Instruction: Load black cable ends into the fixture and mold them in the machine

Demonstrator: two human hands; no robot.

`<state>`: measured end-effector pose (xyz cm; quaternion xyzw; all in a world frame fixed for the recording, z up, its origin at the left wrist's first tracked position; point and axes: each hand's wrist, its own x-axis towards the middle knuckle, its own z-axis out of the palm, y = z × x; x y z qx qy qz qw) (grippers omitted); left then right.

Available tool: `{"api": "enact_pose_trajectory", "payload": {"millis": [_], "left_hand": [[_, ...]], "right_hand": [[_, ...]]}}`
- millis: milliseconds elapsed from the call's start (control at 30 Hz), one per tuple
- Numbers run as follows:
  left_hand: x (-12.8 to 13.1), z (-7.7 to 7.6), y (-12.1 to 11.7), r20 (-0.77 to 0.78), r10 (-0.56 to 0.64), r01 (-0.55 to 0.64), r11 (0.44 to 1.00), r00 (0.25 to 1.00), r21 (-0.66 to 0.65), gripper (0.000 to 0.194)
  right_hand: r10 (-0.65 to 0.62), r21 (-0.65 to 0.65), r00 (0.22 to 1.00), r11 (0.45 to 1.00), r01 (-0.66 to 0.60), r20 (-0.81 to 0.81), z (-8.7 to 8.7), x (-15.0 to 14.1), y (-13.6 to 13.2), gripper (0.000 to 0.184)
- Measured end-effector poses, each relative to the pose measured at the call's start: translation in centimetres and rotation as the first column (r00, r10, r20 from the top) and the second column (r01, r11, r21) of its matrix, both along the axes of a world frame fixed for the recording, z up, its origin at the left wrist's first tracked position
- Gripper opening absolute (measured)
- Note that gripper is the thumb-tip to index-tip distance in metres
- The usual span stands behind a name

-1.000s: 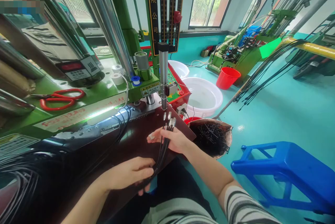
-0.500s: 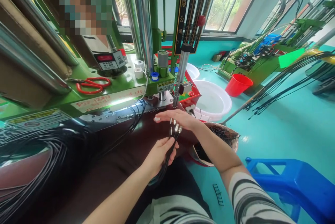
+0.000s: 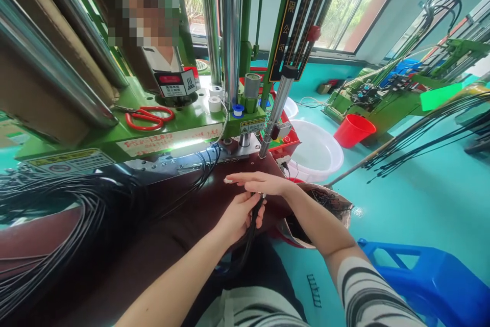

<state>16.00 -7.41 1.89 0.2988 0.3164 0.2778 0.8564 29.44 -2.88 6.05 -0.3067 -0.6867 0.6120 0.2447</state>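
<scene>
My left hand (image 3: 236,219) is closed around a bundle of black cables (image 3: 249,243), whose lengths hang down toward my lap. Metal connectors (image 3: 263,196) on the cable ends point upward and show only a little. Stretched flat above them, my right hand (image 3: 265,184) has its palm facing down over the connector tips, with a white covering on one fingertip. Its palm appears to touch the tips, hiding most of them. Both hands are over the near right part of the dark brown table (image 3: 214,199).
A large coil of black cables (image 3: 88,220) lies at left. More cables (image 3: 204,166) run from the green machine (image 3: 214,130), where red-handled scissors (image 3: 149,119) rest. Right of my arm are a lined bin (image 3: 342,207), a white basin (image 3: 333,151) and a blue stool (image 3: 440,271).
My right palm has come down onto the connector ends, which now sit lower and are mostly covered. My left hand still grips the bundle. The camera view has shifted slightly.
</scene>
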Motion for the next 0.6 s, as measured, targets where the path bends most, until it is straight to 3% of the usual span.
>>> {"api": "enact_pose_trajectory", "payload": {"millis": [167, 267, 300, 367, 433, 500, 600], "left_hand": [[0.2, -0.2, 0.4, 0.03, 0.122, -0.121, 0.992, 0.992, -0.039, 0.023], [-0.5, 0.0, 0.8, 0.084, 0.177, -0.171, 0.982, 0.981, -0.076, 0.023], [-0.8, 0.0, 0.9, 0.098, 0.202, -0.193, 0.977, 0.975, -0.087, 0.024], [-1.3, 0.0, 1.4, 0.098, 0.263, -0.254, 0.962, 0.96, -0.1, 0.026], [-1.5, -0.2, 1.8, 0.078, 0.319, -0.312, 0.946, 0.945, -0.091, 0.026], [-1.5, -0.7, 2.1, 0.053, 0.348, -0.345, 0.937, 0.936, -0.056, 0.027], [-1.4, -1.5, 2.1, -0.003, 0.348, -0.348, 0.937, 0.937, 0.027, 0.028]], "right_hand": [[0.014, 0.184, 0.955, 0.98, -0.071, 0.297, 0.3, -2.0, 0.6, 0.037], [0.009, 0.212, 0.945, 0.974, -0.083, 0.326, -0.3, -2.8, 1.7, 0.034], [-0.028, 0.227, 0.957, 0.973, -0.041, 0.29, -0.7, -2.8, 2.3, 0.034], [-0.226, 0.334, 0.954, 0.93, 0.151, 0.198, -1.8, -2.5, 3.9, 0.033], [-0.467, 0.514, 0.863, 0.798, 0.316, 0.195, -3.1, -1.9, 5.5, 0.034], [-0.584, 0.673, 0.719, 0.706, 0.222, 0.376, -4.2, -1.5, 6.7, 0.04], [-0.572, 0.682, 0.508, 0.73, -0.043, 0.644, -4.8, -1.4, 7.2, 0.04]]}}
